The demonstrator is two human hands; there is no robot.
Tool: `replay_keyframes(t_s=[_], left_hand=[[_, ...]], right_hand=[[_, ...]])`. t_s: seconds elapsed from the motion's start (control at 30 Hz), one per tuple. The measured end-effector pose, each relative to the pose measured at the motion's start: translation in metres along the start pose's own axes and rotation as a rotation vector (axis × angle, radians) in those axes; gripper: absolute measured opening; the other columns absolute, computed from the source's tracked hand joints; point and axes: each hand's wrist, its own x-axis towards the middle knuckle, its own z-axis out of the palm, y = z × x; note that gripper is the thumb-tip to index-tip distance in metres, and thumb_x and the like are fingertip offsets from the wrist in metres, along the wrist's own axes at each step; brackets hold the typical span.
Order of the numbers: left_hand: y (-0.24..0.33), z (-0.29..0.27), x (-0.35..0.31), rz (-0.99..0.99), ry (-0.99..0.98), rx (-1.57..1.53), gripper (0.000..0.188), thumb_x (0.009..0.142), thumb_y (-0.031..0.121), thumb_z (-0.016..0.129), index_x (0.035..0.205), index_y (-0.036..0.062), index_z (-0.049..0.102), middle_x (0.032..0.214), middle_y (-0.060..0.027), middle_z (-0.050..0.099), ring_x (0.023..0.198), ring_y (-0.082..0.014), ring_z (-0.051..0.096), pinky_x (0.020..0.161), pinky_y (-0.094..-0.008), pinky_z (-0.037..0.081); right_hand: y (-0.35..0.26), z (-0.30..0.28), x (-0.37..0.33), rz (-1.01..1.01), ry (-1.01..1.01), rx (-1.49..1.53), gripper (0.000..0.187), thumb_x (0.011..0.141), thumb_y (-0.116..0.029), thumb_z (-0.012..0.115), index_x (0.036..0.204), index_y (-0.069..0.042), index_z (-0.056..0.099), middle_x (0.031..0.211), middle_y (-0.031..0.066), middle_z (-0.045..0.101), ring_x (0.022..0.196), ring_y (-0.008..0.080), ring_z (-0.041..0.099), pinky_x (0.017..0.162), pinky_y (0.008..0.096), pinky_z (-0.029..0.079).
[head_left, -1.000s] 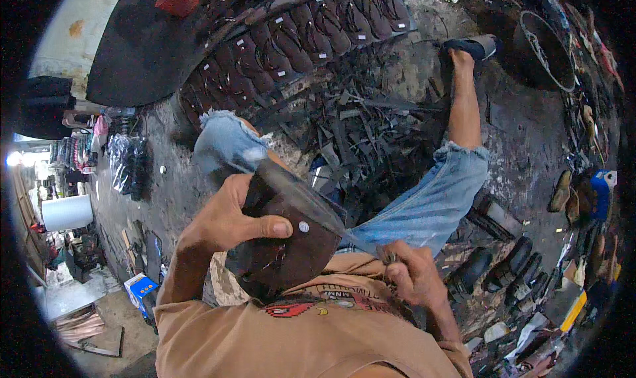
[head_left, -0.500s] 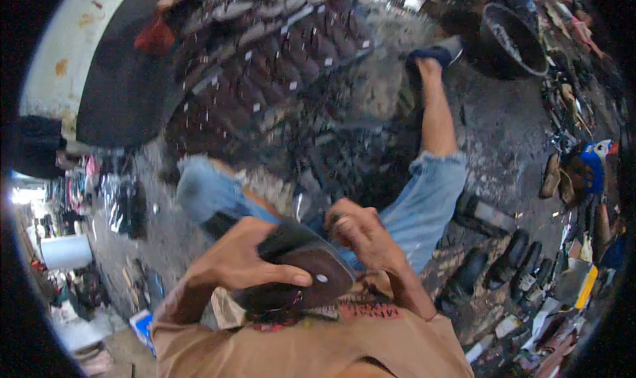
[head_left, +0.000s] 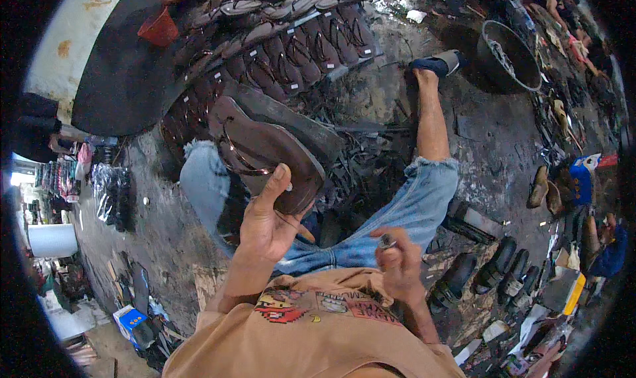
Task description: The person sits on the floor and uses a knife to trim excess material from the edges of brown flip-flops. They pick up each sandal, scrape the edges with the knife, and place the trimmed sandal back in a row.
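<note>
A dark brown flip-flop [head_left: 285,143] with a shiny strap is in my left hand [head_left: 268,225], whose thumb presses on the heel beside a small pale round spot. Just behind it shows a dark grey sole-shaped piece [head_left: 315,127]; I cannot tell whether it is in the same grip. My right hand [head_left: 401,265], apart from the flip-flop and over my right thigh, is closed round a small tool with a round metallic end [head_left: 387,241]. The rest of that tool is hidden by the fingers.
Rows of brown flip-flops [head_left: 291,60] lie ahead. Dark scraps [head_left: 371,159] cover the floor between my legs. A black tub [head_left: 493,50] stands far right, with black sandals [head_left: 497,265] nearer. A large black sheet [head_left: 122,66] and red basket [head_left: 158,30] are far left.
My left hand has moved forward, away from my body, with the flip-flop, whose strap side now shows. My right hand has drawn back to the right, away from it.
</note>
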Motion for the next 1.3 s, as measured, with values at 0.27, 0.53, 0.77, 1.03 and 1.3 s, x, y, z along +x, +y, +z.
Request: replay_keyframes(t_s=[0.27,0.53,0.77,1.03,1.3], left_hand=[[-0.019,-0.014,-0.015,0.143,-0.020,0.014,0.027,0.091,0.012,0.076,0.117,0.0090,0.067,0.108,-0.0064,0.072,0.098,-0.0201,0.072,0.086,-0.0382,0.062],[-0.029,-0.062,-0.015,0.122,-0.044,0.248,0.037,0.085,0.004,0.079,0.120,0.0049,0.065,0.111,-0.0060,0.071,0.101,-0.0176,0.069,0.092,-0.0351,0.057],[-0.025,-0.071,-0.020,0.049,0.006,0.319,0.055,0.081,0.006,0.082,0.131,0.0022,0.059,0.122,-0.0082,0.068,0.111,-0.0203,0.065,0.100,-0.0388,0.052],[-0.013,-0.070,-0.032,0.032,-0.032,0.411,0.063,0.081,0.005,0.082,0.138,0.0051,0.055,0.127,-0.0070,0.067,0.115,-0.0205,0.064,0.104,-0.0392,0.050],[-0.009,-0.058,-0.050,0.053,0.055,0.428,0.066,0.078,0.008,0.085,0.136,0.0021,0.055,0.118,-0.0108,0.070,0.107,-0.0216,0.068,0.096,-0.0392,0.055]], right_hand=[[0.015,0.011,-0.050,0.170,-0.100,-0.235,0.033,0.102,-0.036,0.053,0.099,-0.004,0.061,0.064,0.0181,0.055,0.053,0.0374,0.054,0.052,0.0431,0.041],[0.003,0.023,0.049,0.211,-0.363,-0.347,0.033,0.101,-0.030,0.058,0.121,-0.004,0.058,0.085,0.0262,0.066,0.083,0.0482,0.062,0.069,0.0546,0.045],[0.030,0.040,0.094,-0.040,-0.375,-0.235,0.044,0.085,-0.015,0.070,0.126,-0.004,0.058,0.087,0.0279,0.066,0.084,0.0479,0.062,0.070,0.0523,0.048],[0.046,0.087,0.150,-0.171,-0.446,-0.012,0.032,0.083,-0.024,0.068,0.112,-0.014,0.057,0.079,0.0206,0.065,0.079,0.0473,0.064,0.065,0.0514,0.049],[0.040,0.168,0.249,-0.238,-0.117,-0.391,0.025,0.097,-0.035,0.058,0.108,-0.013,0.056,0.074,0.0188,0.062,0.066,0.0406,0.064,0.058,0.0492,0.046]])
